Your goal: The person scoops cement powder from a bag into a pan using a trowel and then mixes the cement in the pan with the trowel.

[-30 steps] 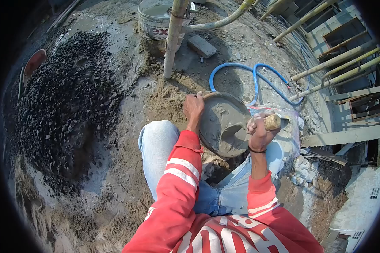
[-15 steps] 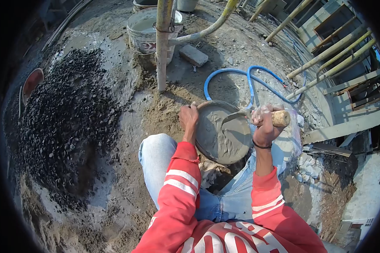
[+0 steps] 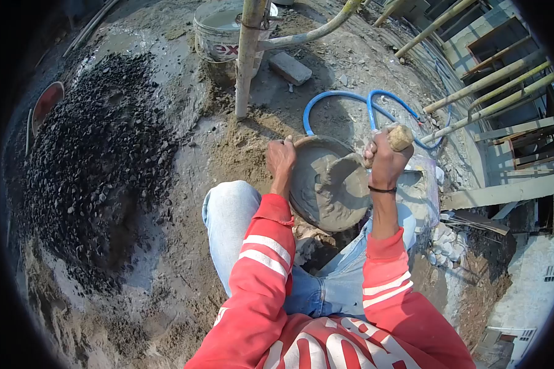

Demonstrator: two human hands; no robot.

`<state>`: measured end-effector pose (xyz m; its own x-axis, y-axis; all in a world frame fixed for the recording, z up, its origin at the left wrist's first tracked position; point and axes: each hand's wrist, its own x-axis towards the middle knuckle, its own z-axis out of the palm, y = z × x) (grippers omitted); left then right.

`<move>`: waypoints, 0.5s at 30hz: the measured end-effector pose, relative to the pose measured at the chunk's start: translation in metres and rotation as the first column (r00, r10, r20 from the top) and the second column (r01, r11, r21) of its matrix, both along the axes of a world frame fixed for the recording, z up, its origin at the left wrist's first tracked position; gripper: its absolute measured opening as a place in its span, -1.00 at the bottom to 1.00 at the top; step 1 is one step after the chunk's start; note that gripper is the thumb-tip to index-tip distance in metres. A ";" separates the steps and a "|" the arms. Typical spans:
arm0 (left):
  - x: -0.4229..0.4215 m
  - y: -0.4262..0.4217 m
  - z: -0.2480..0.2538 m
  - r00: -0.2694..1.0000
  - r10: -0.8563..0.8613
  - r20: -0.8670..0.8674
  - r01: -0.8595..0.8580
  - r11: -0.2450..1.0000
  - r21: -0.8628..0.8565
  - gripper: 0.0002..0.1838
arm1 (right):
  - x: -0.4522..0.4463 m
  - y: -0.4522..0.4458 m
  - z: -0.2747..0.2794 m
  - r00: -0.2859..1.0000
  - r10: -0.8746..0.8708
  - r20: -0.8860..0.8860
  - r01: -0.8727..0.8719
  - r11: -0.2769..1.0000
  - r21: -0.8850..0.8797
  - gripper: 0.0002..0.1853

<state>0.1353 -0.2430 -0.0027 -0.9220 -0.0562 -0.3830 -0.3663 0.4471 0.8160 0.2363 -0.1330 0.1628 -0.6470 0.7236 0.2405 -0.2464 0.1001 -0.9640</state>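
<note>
My left hand (image 3: 281, 155) is closed on the left rim of a round, shallow pan (image 3: 309, 219) in front of my knees. Wet grey mortar (image 3: 341, 208) fills much of the pan, with ridges and a hollow in its surface. My right hand (image 3: 389, 161) grips a trowel by its thick wooden handle (image 3: 401, 138), at the pan's right side. The mortar-coated trowel blade (image 3: 343, 165) is down in the pan, partly blending with the mortar, so its exact edge is hard to see.
A dark gravel heap (image 3: 98, 178) spreads on the left. Ahead stand an upright pole (image 3: 247, 67) and a bucket of greyish water (image 3: 210, 40), with a brick (image 3: 290, 67) beside them. A blue hose (image 3: 332, 95) curls beyond the pan. Bamboo poles (image 3: 492, 80) lean at right.
My right hand has moved slightly up, its wrist turning so the trowel handle tilts upward. The trowel blade has shifted in the mortar. My left hand stays on the rim; the view has shifted slightly.
</note>
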 end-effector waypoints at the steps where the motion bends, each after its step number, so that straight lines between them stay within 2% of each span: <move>1: -0.002 0.001 0.003 0.999 0.032 0.020 -0.032 0.999 0.004 -0.56 | 0.011 -0.006 0.002 0.995 -0.022 -0.101 0.019 0.999 -0.028 -0.88; 2: -0.002 0.002 0.003 0.999 0.028 0.021 -0.028 1.000 0.001 -0.55 | 0.022 -0.007 -0.015 0.995 -0.023 -0.098 0.021 0.999 -0.025 -0.88; 4: 0.000 -0.002 0.011 0.999 0.052 0.016 -0.052 0.999 0.010 -0.55 | 0.037 -0.003 -0.068 0.981 0.185 -0.051 -0.177 0.975 0.135 -0.90; 5: 0.005 -0.002 0.013 0.998 0.066 0.011 -0.066 0.998 0.012 -0.55 | 0.037 0.001 -0.076 0.980 0.192 -0.041 -0.185 0.973 0.136 -0.90; 7: 0.009 0.001 0.011 0.998 0.056 0.002 -0.056 0.998 0.002 -0.55 | 0.026 -0.004 -0.073 0.962 0.075 0.261 -0.085 0.996 0.028 -0.89; 9: 0.004 -0.006 0.006 0.997 0.077 0.006 -0.077 0.997 -0.015 -0.55 | 0.028 -0.015 -0.031 0.996 0.055 0.068 -0.053 0.998 -0.029 -0.90; 11: 0.002 -0.002 0.002 0.999 0.051 0.002 -0.051 0.999 0.019 -0.55 | 0.033 -0.017 0.004 0.984 0.110 -0.139 -0.112 0.994 -0.005 -0.89; 12: 0.001 -0.001 0.003 0.999 0.050 0.017 -0.051 0.998 0.036 -0.55 | 0.033 -0.016 0.002 0.986 0.102 -0.136 -0.103 0.995 -0.004 -0.89; 14: 0.001 0.001 0.002 0.999 0.051 0.018 -0.051 0.998 0.037 -0.55 | 0.027 -0.018 -0.009 0.929 0.127 -0.349 -0.147 0.989 -0.032 -0.88; 15: 0.000 0.000 0.000 0.998 0.058 0.014 -0.059 0.998 0.033 -0.56 | 0.022 -0.015 -0.029 0.930 0.131 -0.343 -0.150 0.988 -0.031 -0.88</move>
